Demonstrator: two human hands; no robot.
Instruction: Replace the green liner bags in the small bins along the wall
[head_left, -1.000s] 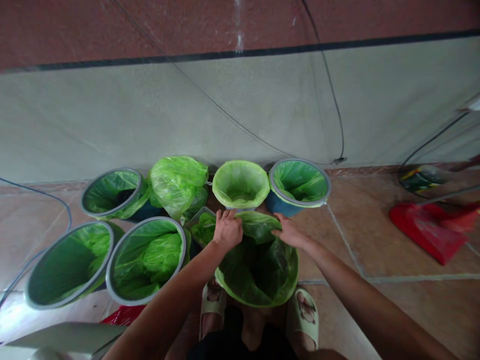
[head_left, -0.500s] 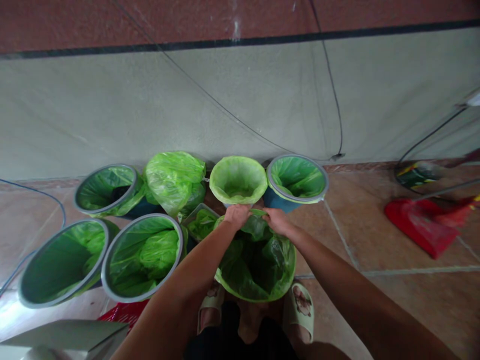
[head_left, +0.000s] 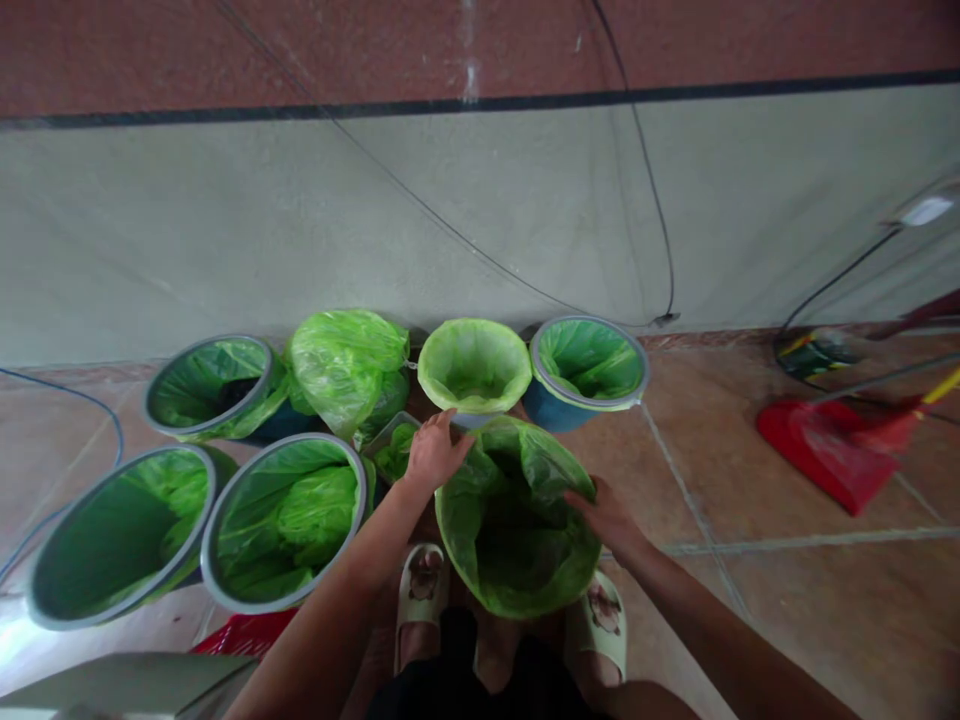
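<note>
A trash bin (head_left: 517,590) lined with a thin green trash bag (head_left: 469,530) stands between my feet, its mouth tilted up toward me. The bag is folded over the rim all round. At the bin's far left edge is my left hand (head_left: 437,452), fingers apart and thumb reaching to the rim. On the right side my right hand (head_left: 606,515) grips the bag-covered rim, with fingertips over the inside. Just beyond stands a smaller lined bin (head_left: 474,365), and beside it a blue bin with a grey rim (head_left: 641,365).
More grey-rimmed bins with green liners (head_left: 211,560) stand at the left, near a filled green bag (head_left: 349,365) against the wall. A red dustpan (head_left: 825,455) lies on the tiles at right. Cables (head_left: 660,200) hang along the wall, and a blue hose (head_left: 116,430) crosses the left floor.
My hands have moved apart from the bin's far rim: the left outward to the left, the right down along the right side. The bin's mouth is now more fully visible.
</note>
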